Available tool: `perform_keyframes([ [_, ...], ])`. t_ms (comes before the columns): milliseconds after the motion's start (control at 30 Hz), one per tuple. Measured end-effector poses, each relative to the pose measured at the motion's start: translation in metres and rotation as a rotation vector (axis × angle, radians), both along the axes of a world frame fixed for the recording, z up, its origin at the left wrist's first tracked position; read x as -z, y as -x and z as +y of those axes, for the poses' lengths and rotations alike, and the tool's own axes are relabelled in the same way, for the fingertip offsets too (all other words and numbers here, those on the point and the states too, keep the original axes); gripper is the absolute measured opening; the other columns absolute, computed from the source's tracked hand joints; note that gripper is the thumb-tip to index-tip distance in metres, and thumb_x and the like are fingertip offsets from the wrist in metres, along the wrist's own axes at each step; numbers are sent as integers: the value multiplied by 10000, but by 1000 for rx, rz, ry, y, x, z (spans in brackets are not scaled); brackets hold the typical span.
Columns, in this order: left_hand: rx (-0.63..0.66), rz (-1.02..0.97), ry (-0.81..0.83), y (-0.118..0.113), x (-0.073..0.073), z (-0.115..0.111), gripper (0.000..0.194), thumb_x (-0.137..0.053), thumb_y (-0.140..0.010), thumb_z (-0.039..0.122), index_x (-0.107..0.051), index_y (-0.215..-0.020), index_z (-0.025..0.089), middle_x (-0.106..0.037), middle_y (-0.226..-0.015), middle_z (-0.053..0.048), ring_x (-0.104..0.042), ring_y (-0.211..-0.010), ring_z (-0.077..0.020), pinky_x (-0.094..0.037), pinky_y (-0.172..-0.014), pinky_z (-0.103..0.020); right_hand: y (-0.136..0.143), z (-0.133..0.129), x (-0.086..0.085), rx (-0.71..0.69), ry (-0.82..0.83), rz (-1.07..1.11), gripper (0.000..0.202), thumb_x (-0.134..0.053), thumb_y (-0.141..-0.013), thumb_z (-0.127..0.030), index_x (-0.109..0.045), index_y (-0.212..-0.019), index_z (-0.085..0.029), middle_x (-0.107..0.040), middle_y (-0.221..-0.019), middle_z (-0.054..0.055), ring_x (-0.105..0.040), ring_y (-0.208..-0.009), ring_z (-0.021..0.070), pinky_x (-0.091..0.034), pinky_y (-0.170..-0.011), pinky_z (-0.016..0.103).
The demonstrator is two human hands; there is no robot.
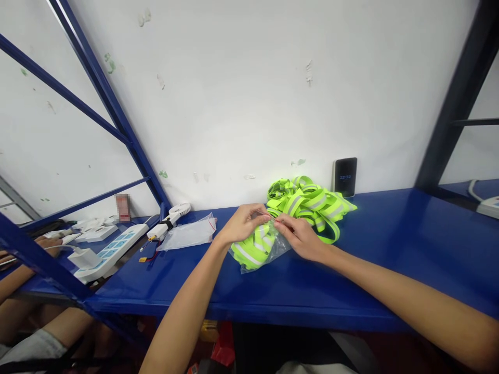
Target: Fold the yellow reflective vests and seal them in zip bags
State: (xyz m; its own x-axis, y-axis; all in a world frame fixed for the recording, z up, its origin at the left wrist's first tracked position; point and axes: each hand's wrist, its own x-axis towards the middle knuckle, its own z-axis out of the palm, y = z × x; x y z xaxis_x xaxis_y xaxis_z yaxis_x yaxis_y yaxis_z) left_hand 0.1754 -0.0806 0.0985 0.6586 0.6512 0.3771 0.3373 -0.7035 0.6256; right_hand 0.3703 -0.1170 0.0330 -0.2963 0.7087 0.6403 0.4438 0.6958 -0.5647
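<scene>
A clear plastic zip bag (278, 248) holds a bundled neon-yellow reflective strap (253, 246) with silvery stripes. Its red-lined top edge is pinched between the fingers of my left hand (247, 221) on one side and my right hand (298, 234) on the other. The two hands are close together, and the bag hangs just over the blue tabletop. Right behind them lies a loose heap of the same neon reflective straps (312, 200). My fingers partly hide the bag's opening.
Flat clear bags (187, 234) lie to the left, beside a small white fan (179, 210) and a wired battery pack (158, 231). A phone-like device (345, 176) leans on the wall. Beyond a blue frame post (128, 130) are a power strip (113, 252) and another person's hand (47, 244).
</scene>
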Motion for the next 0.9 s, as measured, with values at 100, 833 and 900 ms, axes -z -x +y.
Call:
perform_keyframes([
  [100,-20,41,-37,0,3,-2,262,-526,-889,359,-658,-826,142,-663,-796,-28,-567,-751,-144,-428,-699,-239,-4,1,-5,13,-24,-94,311,-405,-964,-391,-518,-735,-214,-454,-619,-23,-433,-558,132,-304,-572,256],
  [833,-798,-174,-697,82,65,54,215,-459,-889,241,-605,-740,190,-618,-740,-29,-544,-755,-183,-419,-765,-312,5,12,-3,101,-232,-234,218,-367,-996,-278,-454,-806,-217,-468,-603,-35,-407,-473,118,-292,-516,255],
  [900,-887,-131,-769,87,66,58,203,-480,-874,240,-621,-736,191,-614,-790,-54,-523,-840,-217,-411,-824,-344,6,10,-9,91,-238,-173,229,-385,-990,-282,-455,-783,-215,-444,-599,-40,-384,-478,111,-292,-521,251],
])
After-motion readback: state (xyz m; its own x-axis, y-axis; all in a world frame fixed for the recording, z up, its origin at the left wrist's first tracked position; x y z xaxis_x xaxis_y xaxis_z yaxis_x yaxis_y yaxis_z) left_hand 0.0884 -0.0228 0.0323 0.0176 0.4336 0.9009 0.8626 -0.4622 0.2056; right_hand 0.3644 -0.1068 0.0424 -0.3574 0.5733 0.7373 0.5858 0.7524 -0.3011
